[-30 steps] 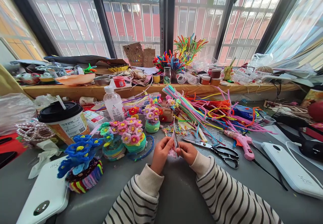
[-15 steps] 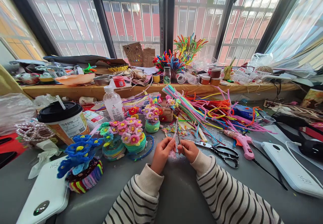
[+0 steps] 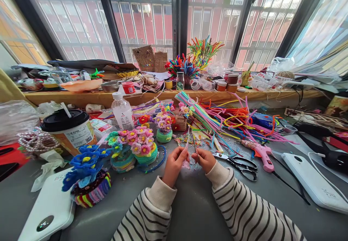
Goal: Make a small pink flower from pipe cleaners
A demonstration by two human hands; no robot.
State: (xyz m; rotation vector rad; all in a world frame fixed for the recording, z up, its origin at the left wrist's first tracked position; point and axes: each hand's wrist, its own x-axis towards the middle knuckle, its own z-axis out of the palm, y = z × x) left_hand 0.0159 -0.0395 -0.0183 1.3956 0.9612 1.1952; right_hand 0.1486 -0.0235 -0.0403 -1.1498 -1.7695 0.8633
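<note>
Left hand [image 3: 174,165] and right hand [image 3: 204,159] close together over grey table [image 3: 190,212], fingertips of both pinched on small pink pipe-cleaner piece [image 3: 187,161], its thin ends poking up between them. Piece looks light, fuzzy, bendable; wire core likely holds shape, best gripped low near twist. Scissors [image 3: 239,162] just right of right hand, pink glue gun [image 3: 261,154] beyond. Pink flower pot [image 3: 143,147] and blue wire loop [image 3: 157,161] near left hand. Loose pipe-cleaner heap [image 3: 228,119] behind.
</note>
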